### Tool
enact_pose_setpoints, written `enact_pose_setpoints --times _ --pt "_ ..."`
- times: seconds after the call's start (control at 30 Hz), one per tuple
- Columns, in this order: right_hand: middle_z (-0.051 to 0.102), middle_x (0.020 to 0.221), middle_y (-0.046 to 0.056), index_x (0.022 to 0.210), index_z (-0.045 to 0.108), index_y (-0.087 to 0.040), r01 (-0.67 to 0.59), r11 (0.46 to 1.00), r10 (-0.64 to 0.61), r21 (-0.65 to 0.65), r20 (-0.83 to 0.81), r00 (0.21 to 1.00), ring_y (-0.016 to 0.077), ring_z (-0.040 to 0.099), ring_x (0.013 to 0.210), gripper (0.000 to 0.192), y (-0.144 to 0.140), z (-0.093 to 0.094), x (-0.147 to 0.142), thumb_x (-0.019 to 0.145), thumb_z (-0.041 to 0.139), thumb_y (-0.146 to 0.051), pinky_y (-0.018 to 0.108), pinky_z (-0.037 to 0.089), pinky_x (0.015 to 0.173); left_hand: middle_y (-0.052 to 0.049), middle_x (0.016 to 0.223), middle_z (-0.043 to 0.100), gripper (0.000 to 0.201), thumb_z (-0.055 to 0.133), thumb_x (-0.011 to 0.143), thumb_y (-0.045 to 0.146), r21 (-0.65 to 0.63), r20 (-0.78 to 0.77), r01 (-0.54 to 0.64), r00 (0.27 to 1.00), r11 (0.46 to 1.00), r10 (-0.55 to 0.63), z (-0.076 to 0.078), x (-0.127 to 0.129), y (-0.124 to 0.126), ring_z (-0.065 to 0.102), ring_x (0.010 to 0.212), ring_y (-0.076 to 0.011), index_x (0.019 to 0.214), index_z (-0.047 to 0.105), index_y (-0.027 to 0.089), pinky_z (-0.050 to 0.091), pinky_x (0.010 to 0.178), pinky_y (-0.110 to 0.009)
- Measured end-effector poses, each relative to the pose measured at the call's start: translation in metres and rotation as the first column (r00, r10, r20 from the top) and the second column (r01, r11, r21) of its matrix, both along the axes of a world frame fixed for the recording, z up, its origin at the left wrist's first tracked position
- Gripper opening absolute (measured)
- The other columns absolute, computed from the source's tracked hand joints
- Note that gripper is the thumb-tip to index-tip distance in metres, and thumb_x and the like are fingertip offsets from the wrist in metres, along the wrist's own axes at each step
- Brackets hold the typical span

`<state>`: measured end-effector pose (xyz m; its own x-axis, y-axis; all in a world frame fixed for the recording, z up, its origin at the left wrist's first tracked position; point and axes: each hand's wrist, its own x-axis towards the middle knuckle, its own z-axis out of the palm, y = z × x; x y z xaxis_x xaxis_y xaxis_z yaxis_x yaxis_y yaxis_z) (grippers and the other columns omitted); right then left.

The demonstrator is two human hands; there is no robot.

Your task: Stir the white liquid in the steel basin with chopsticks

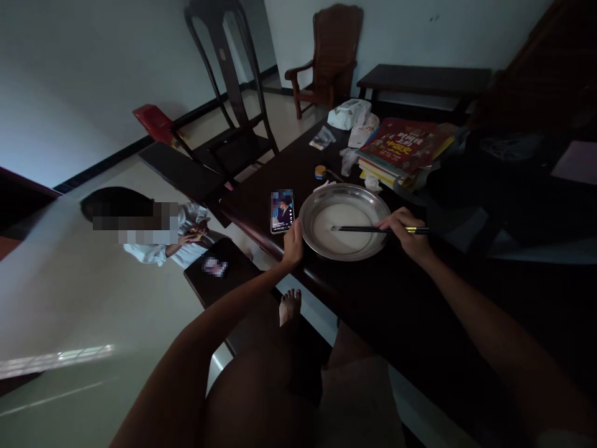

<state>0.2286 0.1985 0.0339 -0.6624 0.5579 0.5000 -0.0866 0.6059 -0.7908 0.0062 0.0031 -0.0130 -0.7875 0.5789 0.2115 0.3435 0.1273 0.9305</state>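
Observation:
A round metal basin (311,211) with pale liquid or batter in it sits on a dark wooden table (373,298). My left hand (293,241) grips the basin's near-left rim. My right hand (405,231) is shut on a pair of black chopsticks (368,229), whose tips reach into the middle of the basin. A lit phone (282,211) lies on the table just left of the basin, close to my left hand.
A stack of books (401,149), tissue packs (349,114) and a small tin (319,172) lie behind the basin. Dark bags fill the table's right side. Another person (158,233) sits on the floor at left, beside dark chairs (233,124).

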Motion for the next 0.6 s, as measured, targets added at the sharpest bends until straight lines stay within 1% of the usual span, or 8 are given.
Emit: enact_pose_setpoints --times 0.07,0.13,0.2,0.3,0.4,0.5,0.57,0.6 --pt "0.072 0.069 0.003 0.064 0.069 -0.028 0.054 0.998 -0.054 -0.009 -0.025 0.998 0.0248 0.061 0.081 0.039 0.001 0.0 0.0 0.093 0.053 -0.05 0.044 0.048 0.079 -0.009 0.104 0.071 0.061 0.031 0.095 0.065 0.009 -0.007 0.004 1.0 1.0 -0.004 0.0 0.0 0.0 0.064 0.101 -0.0217 0.102 0.067 0.016 0.048 0.096 -0.036" --pt "0.07 0.067 0.003 0.061 0.068 -0.028 0.084 0.995 -0.087 -0.052 -0.069 0.994 0.0239 0.062 0.076 0.042 0.002 0.001 0.001 0.093 0.053 -0.051 0.043 0.049 0.079 -0.009 0.101 0.071 0.061 0.031 0.094 0.065 0.011 -0.016 0.002 1.0 1.0 -0.002 0.0 0.001 0.0 0.063 0.098 -0.0211 0.099 0.066 0.016 0.048 0.093 -0.035" --pt "0.07 0.066 0.003 0.059 0.067 -0.027 0.06 0.995 -0.067 -0.084 -0.082 0.994 0.0233 0.063 0.073 0.044 0.002 0.0 0.001 0.093 0.052 -0.052 0.043 0.049 0.078 -0.009 0.098 0.071 0.061 0.032 0.094 0.066 0.01 -0.026 -0.004 1.0 1.0 0.005 -0.001 0.001 0.0 0.063 0.095 -0.0207 0.097 0.066 0.016 0.049 0.091 -0.034" --pt "0.072 0.068 0.004 0.063 0.069 -0.027 0.006 0.999 -0.007 -0.045 -0.038 0.999 0.0242 0.062 0.077 0.042 0.001 -0.001 0.0 0.092 0.053 -0.053 0.043 0.049 0.078 -0.009 0.096 0.071 0.063 0.031 0.093 0.068 0.01 -0.042 -0.011 0.999 1.0 0.012 -0.002 0.0 0.001 0.063 0.093 -0.0204 0.097 0.066 0.015 0.049 0.09 -0.034" --pt "0.073 0.071 0.003 0.066 0.07 -0.027 0.038 0.999 -0.039 -0.016 -0.044 0.998 0.0245 0.062 0.08 0.04 0.004 -0.004 0.0 0.091 0.054 -0.054 0.043 0.048 0.08 -0.009 0.096 0.071 0.066 0.03 0.092 0.07 0.018 -0.059 -0.03 0.998 0.999 0.031 -0.004 0.0 0.002 0.063 0.093 -0.0206 0.096 0.066 0.015 0.049 0.09 -0.035" --pt "0.069 0.066 0.002 0.06 0.066 -0.026 0.088 0.992 -0.098 -0.095 -0.106 0.99 0.023 0.063 0.075 0.046 0.009 -0.006 0.003 0.092 0.05 -0.056 0.043 0.049 0.081 -0.009 0.093 0.071 0.068 0.031 0.09 0.073 0.021 -0.062 -0.054 0.997 0.998 0.055 -0.005 0.001 0.003 0.063 0.092 -0.0208 0.093 0.067 0.015 0.049 0.089 -0.036" --pt "0.068 0.064 0.002 0.059 0.065 -0.026 0.072 0.99 -0.085 -0.123 -0.104 0.991 0.0225 0.063 0.074 0.048 0.011 -0.008 0.004 0.092 0.049 -0.056 0.043 0.049 0.082 -0.008 0.091 0.071 0.067 0.032 0.09 0.072 0.022 -0.055 -0.069 0.996 0.997 0.07 -0.005 0.002 0.003 0.063 0.09 -0.0205 0.092 0.067 0.015 0.049 0.089 -0.035" --pt "0.069 0.066 0.002 0.06 0.066 -0.026 0.052 0.992 -0.063 -0.115 -0.089 0.994 0.0228 0.064 0.076 0.046 0.011 -0.008 0.004 0.092 0.05 -0.056 0.043 0.049 0.083 -0.008 0.091 0.071 0.066 0.033 0.09 0.072 0.023 -0.052 -0.077 0.996 0.997 0.078 -0.004 0.003 0.004 0.063 0.09 -0.0205 0.091 0.067 0.015 0.049 0.089 -0.035"
